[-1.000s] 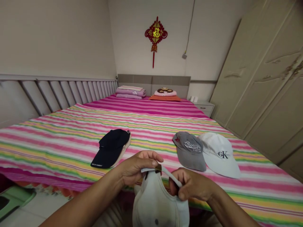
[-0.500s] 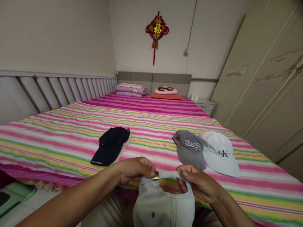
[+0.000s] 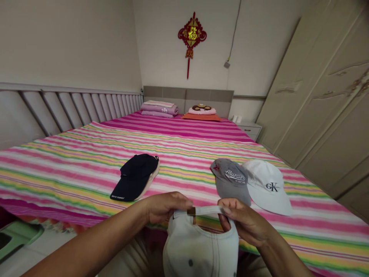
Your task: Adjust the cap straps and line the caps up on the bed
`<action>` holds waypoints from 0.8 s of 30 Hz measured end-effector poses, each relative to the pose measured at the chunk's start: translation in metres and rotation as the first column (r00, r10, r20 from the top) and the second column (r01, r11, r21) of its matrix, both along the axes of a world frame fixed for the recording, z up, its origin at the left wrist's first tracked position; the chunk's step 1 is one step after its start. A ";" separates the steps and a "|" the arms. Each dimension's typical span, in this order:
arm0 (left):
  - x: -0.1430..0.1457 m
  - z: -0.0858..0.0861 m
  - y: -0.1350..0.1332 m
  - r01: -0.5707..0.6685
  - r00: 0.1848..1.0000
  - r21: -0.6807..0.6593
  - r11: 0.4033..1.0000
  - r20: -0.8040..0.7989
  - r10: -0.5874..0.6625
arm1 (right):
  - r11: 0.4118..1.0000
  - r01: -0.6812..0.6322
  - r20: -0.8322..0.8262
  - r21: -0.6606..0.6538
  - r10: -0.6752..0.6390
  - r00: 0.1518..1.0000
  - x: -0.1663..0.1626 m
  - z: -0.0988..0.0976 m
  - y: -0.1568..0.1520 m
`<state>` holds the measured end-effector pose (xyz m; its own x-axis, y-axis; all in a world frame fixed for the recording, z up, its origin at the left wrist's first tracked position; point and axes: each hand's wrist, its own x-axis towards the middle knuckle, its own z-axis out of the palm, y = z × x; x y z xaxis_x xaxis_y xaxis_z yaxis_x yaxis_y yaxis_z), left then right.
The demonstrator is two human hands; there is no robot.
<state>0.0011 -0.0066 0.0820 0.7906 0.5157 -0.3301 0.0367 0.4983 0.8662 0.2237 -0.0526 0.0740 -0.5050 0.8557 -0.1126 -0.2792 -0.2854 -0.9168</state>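
Observation:
A pale white baseball cap is held near my lap, its back opening and strap turned up toward the bed. My left hand is closed on the left end of the strap, beside a small metal buckle. With thumb and fingers, my right hand pinches the strap's right end at the edge of the opening. Beyond my hands, a grey cap with white lettering lies partly against a white cap with dark letters. A dark navy cap rests over a cream one at the left.
A striped sheet covers the bed. Folded purple bedding and an orange and pink stack sit by the headboard. Bed rails run along the left, a wardrobe along the right. A green stool stands lower left.
The strap has risen slightly and looks straighter, and the buckle has turned from shiny to dark. Both hands keep hold of the cap. The caps on the bed have not moved.

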 end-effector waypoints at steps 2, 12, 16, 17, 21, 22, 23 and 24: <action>0.000 -0.001 0.001 0.029 0.999 0.028 0.999 -0.017 -0.028 | 1.000 -0.004 -0.019 -0.008 0.004 1.000 0.001 0.000 0.002; -0.002 -0.005 0.008 -0.137 0.966 0.019 0.990 0.224 0.129 | 0.971 -0.238 -0.067 -0.007 0.237 0.969 0.005 -0.009 0.005; -0.009 -0.010 0.013 0.010 0.945 0.005 1.000 0.327 -0.011 | 0.989 -0.146 -0.280 0.037 0.150 0.948 -0.001 -0.007 0.004; -0.011 -0.014 0.015 0.049 0.927 -0.005 0.999 0.372 -0.043 | 0.992 -0.119 -0.341 0.036 0.124 0.932 -0.003 -0.005 0.004; -0.012 -0.038 0.020 0.081 0.833 -0.079 0.994 0.553 -0.024 | 0.999 0.037 -0.522 0.019 -0.022 0.853 -0.010 0.005 0.012; -0.011 -0.044 0.021 0.051 0.811 -0.104 0.993 0.585 0.019 | 0.997 0.075 -0.531 0.011 -0.058 0.845 -0.011 0.008 0.015; -0.010 -0.048 0.021 0.018 0.794 -0.125 0.992 0.605 0.062 | 0.995 0.105 -0.525 0.002 -0.088 0.847 -0.011 0.009 0.018; -0.008 -0.050 0.021 -0.015 0.780 -0.144 0.989 0.618 0.102 | 0.992 0.123 -0.506 -0.007 -0.109 0.855 -0.011 0.010 0.022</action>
<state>-0.0069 0.0139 0.0320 0.8153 0.5568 0.1591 -0.5213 0.5861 0.6202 0.2132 -0.0311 0.0841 -0.3836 0.9107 0.1531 -0.7353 -0.2009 -0.6473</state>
